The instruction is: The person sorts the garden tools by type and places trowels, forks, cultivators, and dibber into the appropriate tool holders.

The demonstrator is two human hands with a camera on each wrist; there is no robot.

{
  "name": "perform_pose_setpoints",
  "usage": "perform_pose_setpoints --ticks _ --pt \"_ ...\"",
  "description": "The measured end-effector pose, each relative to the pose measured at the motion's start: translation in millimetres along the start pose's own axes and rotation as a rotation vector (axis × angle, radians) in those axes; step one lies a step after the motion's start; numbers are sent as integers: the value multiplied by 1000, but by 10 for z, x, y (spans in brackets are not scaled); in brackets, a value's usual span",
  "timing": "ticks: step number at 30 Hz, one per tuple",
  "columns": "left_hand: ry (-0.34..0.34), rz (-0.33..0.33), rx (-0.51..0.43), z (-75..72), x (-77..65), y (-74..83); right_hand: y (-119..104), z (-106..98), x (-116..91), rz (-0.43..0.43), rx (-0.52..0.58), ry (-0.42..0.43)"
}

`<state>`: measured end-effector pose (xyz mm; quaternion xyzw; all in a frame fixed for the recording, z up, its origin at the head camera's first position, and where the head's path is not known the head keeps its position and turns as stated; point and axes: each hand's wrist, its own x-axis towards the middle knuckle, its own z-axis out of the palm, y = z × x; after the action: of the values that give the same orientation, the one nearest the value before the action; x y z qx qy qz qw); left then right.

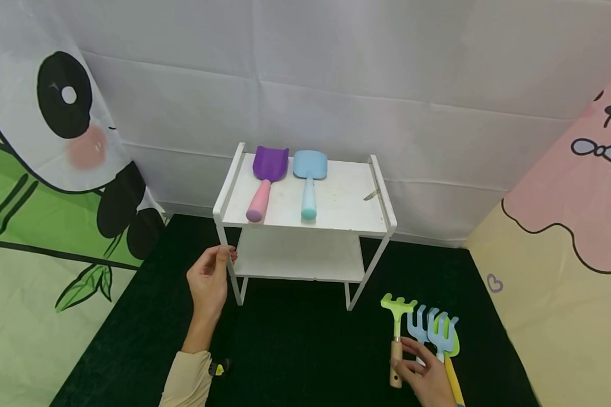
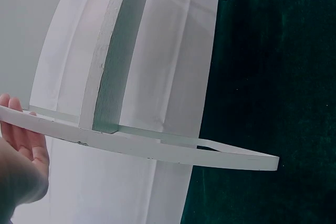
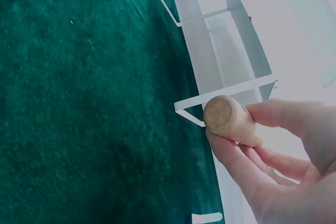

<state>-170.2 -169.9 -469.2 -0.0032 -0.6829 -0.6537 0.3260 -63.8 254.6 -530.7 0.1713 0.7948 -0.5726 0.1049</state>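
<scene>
Right hand on a rake handle, left hand on a shelf leg

I am watching from a distance as the right hand (image 1: 430, 379) is pinching the wooden handle (image 1: 396, 362) of a green rake (image 1: 399, 308), thumb and fingers pressing from opposite sides. The rake is sitting right of the white shelf (image 1: 346, 198), toward the near edge of the head view. The left hand (image 1: 209, 281) is gripping the shelf's left front leg (image 2: 173, 153), thumb in front, fingers behind.

Risks I am noting: the handle is round and the hold is looking light, so a twist could be letting the rake roll or droop. Its prongs are standing just beside a blue fork (image 1: 417, 325); a sideways sweep could be snagging it, or the second fork (image 1: 442, 333) next to it. The shelf is looking slight, so a tug at that leg could be tilting it; then the purple scoop (image 1: 271, 164) and the light-blue scoop (image 1: 310, 164) on top could be sliding, nothing high lining the front edge.

Hard to make out: the right hand is covering the forks' handles, and I cannot tell whether it is touching them. A green tool with a yellow handle (image 1: 453, 379) is lying partly behind, its shape unclear, its lower end cut off. In the right wrist view the handle is hiding the prongs, and a pale object (image 3: 207, 217) at the bottom edge is going unidentified. I cannot judge the rake's height above the floor covering (image 1: 295, 339).
</scene>
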Motion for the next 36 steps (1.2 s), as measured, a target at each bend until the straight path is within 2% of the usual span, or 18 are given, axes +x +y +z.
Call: perform_pose_setpoints --ticks 8,17,25,36 --pt "-5 16 -10 1 -1 24 -110 24 -177 -59 7 -2" --pt "0 5 1 -3 -1 -7 -243 87 -322 -120 64 -9" --pt "2 6 0 3 -6 5 -364 139 -385 -162 54 -79" --pt "8 -13 21 10 3 -27 -465 211 -336 -254 38 -182"
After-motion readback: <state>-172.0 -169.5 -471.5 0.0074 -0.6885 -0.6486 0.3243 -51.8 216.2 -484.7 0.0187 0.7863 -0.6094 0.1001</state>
